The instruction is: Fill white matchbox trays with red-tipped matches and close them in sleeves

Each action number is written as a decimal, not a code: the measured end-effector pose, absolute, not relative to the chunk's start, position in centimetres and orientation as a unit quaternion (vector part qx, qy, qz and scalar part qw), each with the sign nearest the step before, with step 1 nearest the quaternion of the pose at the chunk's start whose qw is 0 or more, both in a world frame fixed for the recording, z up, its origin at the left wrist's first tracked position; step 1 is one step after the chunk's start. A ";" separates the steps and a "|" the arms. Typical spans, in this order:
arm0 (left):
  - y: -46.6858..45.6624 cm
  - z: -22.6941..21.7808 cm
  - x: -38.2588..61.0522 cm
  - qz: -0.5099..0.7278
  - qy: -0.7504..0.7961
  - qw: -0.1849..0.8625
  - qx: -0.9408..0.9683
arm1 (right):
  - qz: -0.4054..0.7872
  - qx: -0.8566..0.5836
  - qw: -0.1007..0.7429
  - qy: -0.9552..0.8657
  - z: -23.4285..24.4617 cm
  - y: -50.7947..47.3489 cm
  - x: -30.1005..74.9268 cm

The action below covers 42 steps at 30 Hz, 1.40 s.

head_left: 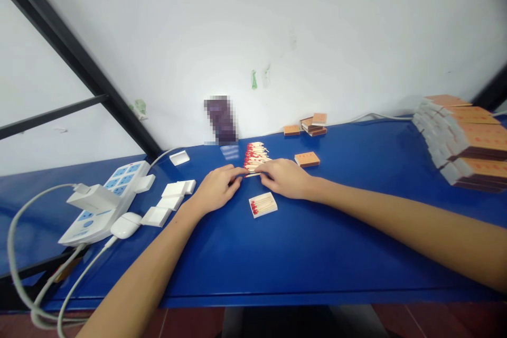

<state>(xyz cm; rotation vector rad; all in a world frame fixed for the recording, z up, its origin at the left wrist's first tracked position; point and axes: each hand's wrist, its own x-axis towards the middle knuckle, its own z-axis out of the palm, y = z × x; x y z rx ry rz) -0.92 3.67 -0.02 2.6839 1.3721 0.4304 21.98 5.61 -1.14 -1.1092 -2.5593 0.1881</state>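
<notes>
My left hand [217, 188] and right hand [287, 178] touch the near edge of the match pile [255, 154] on the surface [317, 253]; grip, I cannot tell. Uneven finger pressure could scatter it toward the nearer tray [265, 214].

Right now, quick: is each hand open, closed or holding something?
Left hand: at the near edge of the match pile; whether it pinches a match cannot be told.
Right hand: at the same edge; grip cannot be told.

A white power strip [119, 185], adapter [93, 199] plugged in, sits on the blue worktop [317, 259] near nine o'clock, a rounded white case [127, 225] at eight; a black metal frame [73, 52] slants at ten, and green residue [254, 80] marks the wall [317, 37] at twelve.
</notes>
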 end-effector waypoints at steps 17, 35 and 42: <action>3.8 -0.3 -0.9 0.118 0.452 0.041 0.883 | 0.065 -0.393 0.163 -0.903 -1.2 5.6 22.0; 3.5 0.1 -0.6 0.165 0.463 0.075 0.868 | 0.080 -0.384 0.193 -0.900 -1.1 5.5 22.1; 3.6 -0.2 -0.7 0.168 0.479 0.066 0.859 | 0.060 -0.401 0.164 -0.899 -1.1 5.5 21.9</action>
